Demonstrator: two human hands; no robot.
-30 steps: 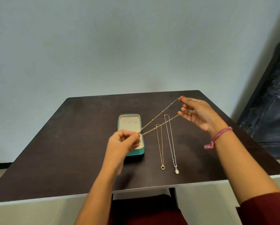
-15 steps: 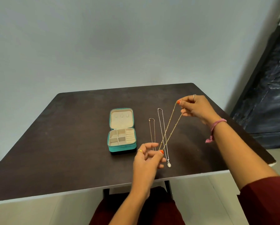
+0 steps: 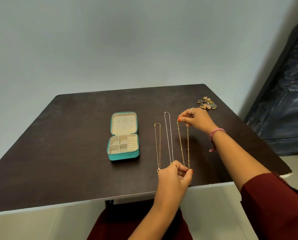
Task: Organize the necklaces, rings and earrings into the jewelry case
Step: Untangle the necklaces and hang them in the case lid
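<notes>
Both hands, left (image 3: 175, 174) and right (image 3: 195, 119), pinch the beaded gold chain necklace (image 3: 183, 144), now swung from the open teal jewelry case (image 3: 123, 152) to lie parallel beside two necklaces; nothing stored yet.

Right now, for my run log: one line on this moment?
left hand pinches beaded necklace | right hand pinches other end | jewelry case open

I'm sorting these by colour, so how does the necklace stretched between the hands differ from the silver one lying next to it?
The beaded gold necklace is yellow gold; the silver necklace is pale. The gold one is pinched at its far end by the right hand and at its near end by the left hand; the silver one lies untouched on the table. Both are thin chains running front to back, right of the jewelry case.
</notes>
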